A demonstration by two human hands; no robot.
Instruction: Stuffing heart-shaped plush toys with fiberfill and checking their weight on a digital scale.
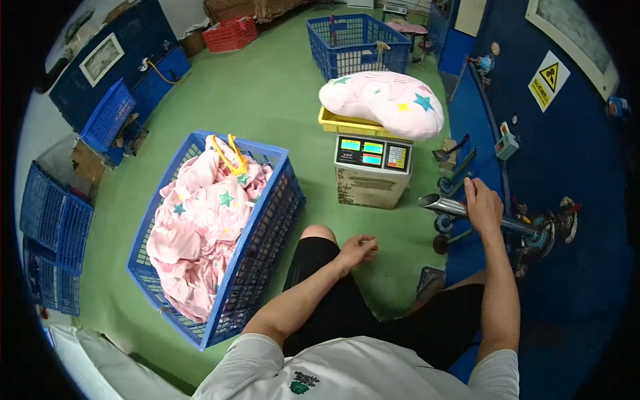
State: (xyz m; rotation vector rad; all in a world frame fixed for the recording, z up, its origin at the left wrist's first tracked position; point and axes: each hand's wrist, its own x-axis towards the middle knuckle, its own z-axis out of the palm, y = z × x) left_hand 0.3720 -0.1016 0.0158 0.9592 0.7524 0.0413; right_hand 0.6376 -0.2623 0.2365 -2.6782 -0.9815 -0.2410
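Note:
My left hand (359, 251) is in front of my knees, its fingers loosely curled together and nothing visible in them. My right hand (484, 208) crosses over a shiny metal filling pipe (445, 205) with a slanted open end; its fingers are bent and pressed together, and what they grip, if anything, cannot be made out. Left of my knees stands a blue plastic crate (250, 267) heaped with pink fabric covers (197, 227) bearing coloured stars. Ahead, a plump pink star-patterned cushion (383, 103) lies across a yellow tray (353, 125) on a digital scale (373, 170).
Another blue crate (360, 47) stands behind the scale, and a red crate (230, 35) at the far back. Several blue crates (57, 213) line the left side. Foot pedals (443, 227) and a blue machine wall (567, 167) with valves are on the right.

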